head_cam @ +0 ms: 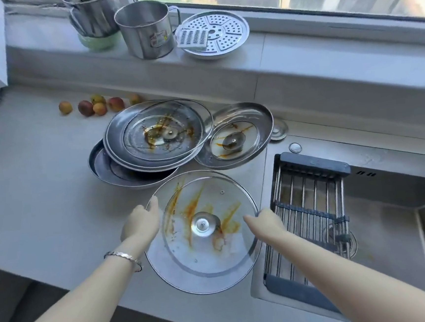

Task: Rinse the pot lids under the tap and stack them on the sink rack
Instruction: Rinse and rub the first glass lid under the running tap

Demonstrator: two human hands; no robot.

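A large glass pot lid (204, 251) with orange sauce streaks is turned underside up above the counter's front. My left hand (141, 222) grips its left rim and my right hand (265, 224) grips its right rim. Behind it, a stained glass lid (137, 139) lies on top of a steel-rimmed lid (120, 174). To their right, a smaller stained lid (235, 135) leans at the sink's edge. The sink rack (311, 211) spans the left part of the sink (391, 222), with nothing on it. No tap is in view.
Several small fruits (96, 105) lie on the counter at the back left. On the window sill stand a steel mug (146, 30), a steel canister on a green bowl (96, 17), and a perforated steamer plate (217, 34) with a grater on it.
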